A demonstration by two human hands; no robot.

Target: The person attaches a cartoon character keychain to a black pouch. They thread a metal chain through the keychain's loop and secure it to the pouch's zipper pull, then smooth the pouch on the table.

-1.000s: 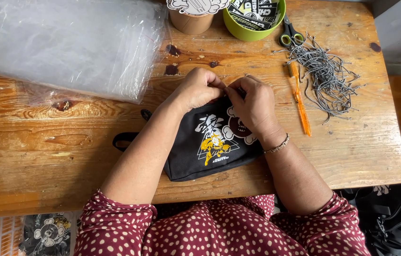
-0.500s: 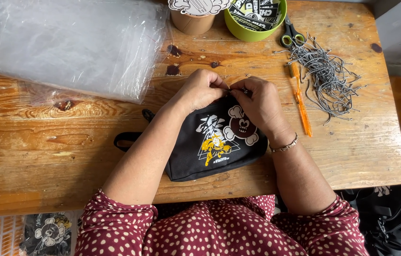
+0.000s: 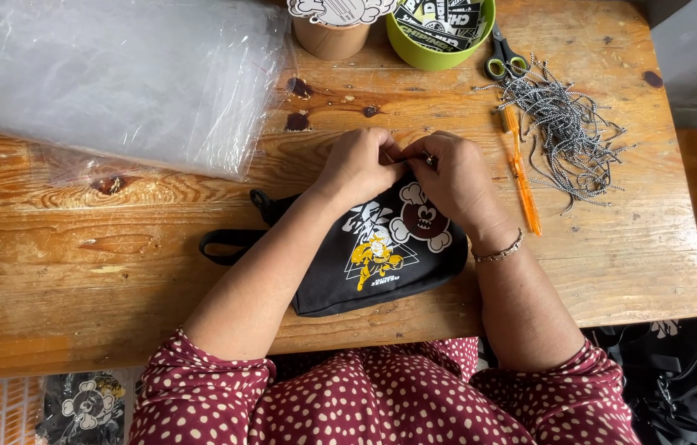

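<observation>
Black fabric pouch [image 3: 365, 264] lies flat on the wooden table [image 3: 76, 280], close to its near edge and just in front of the person's dotted red top [image 3: 381, 404]. White, brown and yellow cartoon print faces up. A black strap loop [image 3: 229, 241] sticks out from the pouch's left side onto bare wood.

Left hand [image 3: 358, 165] and right hand [image 3: 451, 177] meet at the pouch's far edge, knuckles up, fingertips pinched together on something small at that edge; what is pinched is too small to tell. Both hands rest on the fabric. Right wrist wears a thin bracelet [image 3: 498, 249].

Right of the right hand: orange stick-like tool [image 3: 521, 169] lying lengthwise on the table, just beside a loose heap of black-and-white cords [image 3: 567, 128]. Scissors with green handles [image 3: 503, 59] lie at the heap's far end.

Far left: stack of clear plastic bags [image 3: 117, 78], covering much of that corner.

Far edge, centre: brown paper cup [image 3: 332, 37] next to a green bowl [image 3: 439, 37] holding black-and-white printed cards.

Floor level: more black bags at lower right [image 3: 686, 379], another printed black pouch at lower left [image 3: 84, 408].
</observation>
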